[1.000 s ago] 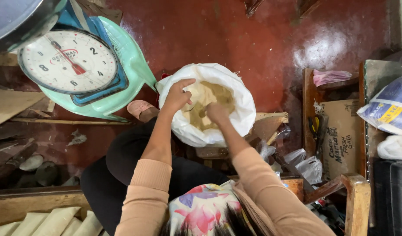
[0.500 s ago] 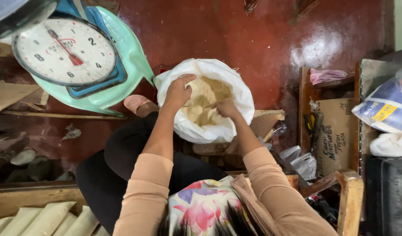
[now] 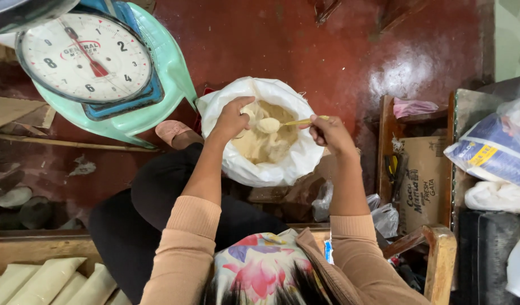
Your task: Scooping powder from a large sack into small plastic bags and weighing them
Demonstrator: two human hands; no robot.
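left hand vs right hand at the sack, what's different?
The left hand grips the rim of the white sack, palm down; the right hand pinches a spoon heaped with pale dough. The left hand touches the sack; the right hand sits just outside its rim. Both are bare, with peach sleeves.
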